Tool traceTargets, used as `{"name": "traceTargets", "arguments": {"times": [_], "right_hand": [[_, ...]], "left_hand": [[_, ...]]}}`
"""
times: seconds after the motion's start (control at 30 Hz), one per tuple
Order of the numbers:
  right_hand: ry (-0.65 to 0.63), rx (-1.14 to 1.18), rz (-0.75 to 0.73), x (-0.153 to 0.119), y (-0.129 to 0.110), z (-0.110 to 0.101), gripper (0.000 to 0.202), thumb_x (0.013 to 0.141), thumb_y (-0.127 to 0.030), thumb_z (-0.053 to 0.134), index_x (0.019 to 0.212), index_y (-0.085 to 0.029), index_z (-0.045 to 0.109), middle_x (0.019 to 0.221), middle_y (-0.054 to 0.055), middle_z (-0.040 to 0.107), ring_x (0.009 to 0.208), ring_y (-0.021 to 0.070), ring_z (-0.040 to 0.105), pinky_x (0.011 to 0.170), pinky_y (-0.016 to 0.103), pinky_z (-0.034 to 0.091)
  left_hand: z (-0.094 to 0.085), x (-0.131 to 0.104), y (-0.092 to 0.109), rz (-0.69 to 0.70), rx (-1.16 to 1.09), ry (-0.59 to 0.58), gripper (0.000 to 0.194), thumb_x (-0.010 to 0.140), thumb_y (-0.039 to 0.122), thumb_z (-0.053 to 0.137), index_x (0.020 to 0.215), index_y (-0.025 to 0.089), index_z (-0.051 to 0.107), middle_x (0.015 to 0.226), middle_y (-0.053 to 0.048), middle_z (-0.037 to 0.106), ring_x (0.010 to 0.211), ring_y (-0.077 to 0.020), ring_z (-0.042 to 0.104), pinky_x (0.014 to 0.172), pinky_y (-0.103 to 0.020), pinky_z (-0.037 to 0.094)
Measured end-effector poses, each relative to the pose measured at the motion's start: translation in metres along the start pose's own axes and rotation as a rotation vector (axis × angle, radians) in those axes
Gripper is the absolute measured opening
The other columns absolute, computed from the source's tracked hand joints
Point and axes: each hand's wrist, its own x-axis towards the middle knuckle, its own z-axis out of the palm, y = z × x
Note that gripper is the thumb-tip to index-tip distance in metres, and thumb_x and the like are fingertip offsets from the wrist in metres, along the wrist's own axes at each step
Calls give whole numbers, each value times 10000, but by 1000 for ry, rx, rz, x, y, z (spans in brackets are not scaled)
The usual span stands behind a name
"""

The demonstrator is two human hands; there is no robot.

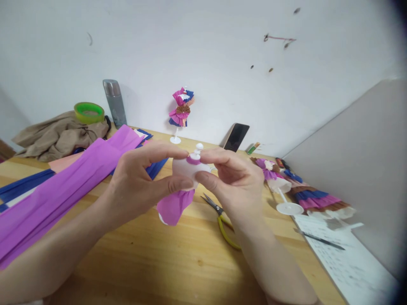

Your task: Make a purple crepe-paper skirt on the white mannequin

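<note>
Both my hands hold a small white dress form (pixel 182 168) over the middle of the table. It tilts toward me, its round knob pointing up and away. A purple paper strip (pixel 193 159) rings its neck, and purple crepe paper (pixel 176 206) wraps its lower part. My left hand (pixel 143 169) grips it from the left, thumb on the front and index finger at the neck. From the right, my right hand (pixel 235 173) pinches it the same way. Yellow-handled scissors (pixel 219 212) lie partly open on the table, partly behind my right hand.
Long purple crepe paper (pixel 70 186) covers blue and peach sheets at left. Behind are brown cloth, green tape (pixel 89 112) and a grey flask (pixel 114 103). A decorated dress form (pixel 182 111) and a phone (pixel 237 136) stand by the wall. Dressed forms and a pen (pixel 322 240) on paper lie right.
</note>
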Motion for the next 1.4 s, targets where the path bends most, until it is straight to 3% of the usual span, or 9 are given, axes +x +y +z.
{"name": "traceTargets", "arguments": {"times": [0.07,0.2,0.37,0.6,0.77,0.93,1.17,1.3,1.4], "right_hand": [[-59,-10,-31,0,-3,0,182,796,-185,742,953,-277,748,967,21,758,935,211,695,870,394,550],[-264,-15,-85,4,-9,-6,201,883,-195,630,1013,-288,752,1018,37,759,1022,229,680,919,408,539],[-301,-114,-231,5,5,-2,311,832,-185,707,1123,-296,708,1051,48,732,1044,230,661,937,426,523],[-346,-154,-431,4,16,13,511,808,-329,760,1296,-301,609,1145,77,635,1094,241,612,948,422,528],[-283,-185,-503,6,12,15,414,800,-402,753,1198,-321,679,985,48,611,940,215,620,851,400,558],[-215,-212,-541,6,9,13,228,837,-298,736,1063,-313,711,867,26,578,848,195,611,743,370,552],[-262,-118,-387,2,-1,6,229,838,-449,692,985,-274,670,841,48,629,787,231,608,711,421,506],[-366,-222,-309,-2,-12,9,206,797,-368,738,815,-222,594,747,24,610,695,186,587,630,360,468],[-343,-289,-318,-6,-14,15,146,810,-236,681,753,-210,549,721,14,582,680,171,575,651,358,474]], "left_hand": [[-3,5,-2,25,-4,-11,227,718,255,817,918,348,760,890,32,770,824,-215,715,727,-340,587],[-20,21,-15,-4,-188,-230,129,743,267,795,861,312,774,861,-13,783,776,-236,731,668,-344,606],[-43,32,-39,-121,-306,-294,110,721,305,814,790,234,767,798,-69,777,746,-239,730,658,-349,605],[-46,39,-56,-176,-408,-410,287,669,443,829,699,196,686,704,35,746,709,-176,716,750,-328,606],[-39,35,-50,-156,-407,-461,261,693,442,815,708,208,701,721,16,741,725,-190,713,773,-351,608],[-34,29,-44,-109,-428,-494,196,766,420,767,776,228,732,801,8,756,795,-190,722,816,-357,598],[-37,29,-42,-156,-363,-479,264,714,472,796,768,220,734,803,-5,769,838,-237,727,854,-403,590],[-38,31,-46,-81,-399,-472,161,742,380,790,795,233,754,829,-23,776,845,-245,729,823,-411,597],[-38,30,-48,-37,-406,-476,141,768,378,767,824,248,764,816,-29,769,846,-248,729,809,-421,600]]}}
